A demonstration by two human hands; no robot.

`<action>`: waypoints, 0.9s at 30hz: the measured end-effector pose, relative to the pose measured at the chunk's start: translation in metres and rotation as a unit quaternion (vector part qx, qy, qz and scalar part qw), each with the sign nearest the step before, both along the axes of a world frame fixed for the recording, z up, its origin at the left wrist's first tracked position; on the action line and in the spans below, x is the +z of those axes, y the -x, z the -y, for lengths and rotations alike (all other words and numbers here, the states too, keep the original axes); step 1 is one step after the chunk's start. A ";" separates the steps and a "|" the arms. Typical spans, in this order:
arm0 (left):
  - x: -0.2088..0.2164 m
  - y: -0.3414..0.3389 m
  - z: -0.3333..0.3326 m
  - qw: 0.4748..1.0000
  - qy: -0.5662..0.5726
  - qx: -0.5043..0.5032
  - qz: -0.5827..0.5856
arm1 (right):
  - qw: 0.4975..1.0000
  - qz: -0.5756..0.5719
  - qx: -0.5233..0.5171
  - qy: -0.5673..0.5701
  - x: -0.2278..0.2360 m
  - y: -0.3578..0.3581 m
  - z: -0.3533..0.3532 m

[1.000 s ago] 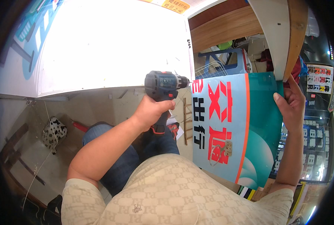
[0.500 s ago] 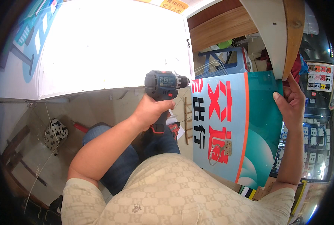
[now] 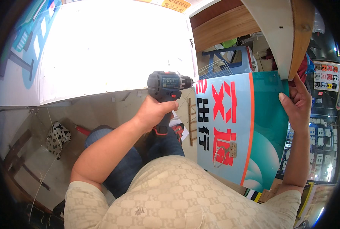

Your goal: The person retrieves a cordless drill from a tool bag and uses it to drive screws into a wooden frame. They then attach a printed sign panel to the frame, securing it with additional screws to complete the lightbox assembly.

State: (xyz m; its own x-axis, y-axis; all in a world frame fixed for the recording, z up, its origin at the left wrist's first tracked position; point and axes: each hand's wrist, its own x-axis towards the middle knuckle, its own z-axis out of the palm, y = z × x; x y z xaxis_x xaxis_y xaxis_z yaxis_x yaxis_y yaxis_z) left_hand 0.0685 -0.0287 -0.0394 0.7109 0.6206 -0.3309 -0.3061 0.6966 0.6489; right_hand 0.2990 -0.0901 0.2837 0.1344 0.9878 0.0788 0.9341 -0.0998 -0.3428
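Note:
A dark grey-blue cordless drill (image 3: 164, 84) is wrapped in my left hand (image 3: 155, 111), lying sideways with its chuck to the right. The drill's tip meets the right corner of a bright white panel (image 3: 116, 49), beside the left edge of a printed sign board (image 3: 267, 114). That board is teal and pale blue with red and black characters and an orange stripe. At its right edge my right hand (image 3: 299, 103) is closed, thumb over the front. Its raised finger reaches the end of a wood-edged white beam (image 3: 280, 34); the other fingertips are partly hidden.
A loop of wire with a small metal piece (image 3: 233, 150) lies against the sign. Behind stand a blue stool (image 3: 225, 53) and a wire basket (image 3: 217, 70). A cow-spotted stool (image 3: 58, 137) and a wooden chair (image 3: 19, 156) are at left. Sample letters (image 3: 322, 141) fill the right side.
The view has shifted very slightly. Both hands, the drill and the sign board keep practically the same places.

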 end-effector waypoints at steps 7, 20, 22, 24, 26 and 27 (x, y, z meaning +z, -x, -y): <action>0.000 0.000 0.000 1.000 0.004 -0.002 -0.002 | 1.000 0.020 0.001 0.004 0.002 -0.003 0.001; 0.003 -0.001 0.000 1.000 0.002 0.000 0.007 | 1.000 -0.005 -0.001 0.003 0.002 -0.002 0.000; 0.004 -0.005 0.001 1.000 0.002 -0.002 0.007 | 1.000 0.003 0.005 -0.013 0.000 -0.001 0.000; 0.005 -0.007 0.004 1.000 -0.006 0.019 0.017 | 1.000 0.008 0.004 -0.017 0.000 0.000 -0.002; 0.005 -0.009 0.003 1.000 -0.005 0.018 0.021 | 1.000 0.020 -0.005 -0.013 0.000 0.003 -0.001; 0.002 -0.007 0.004 1.000 0.002 0.010 0.020 | 0.999 0.031 -0.016 -0.007 0.000 0.005 0.000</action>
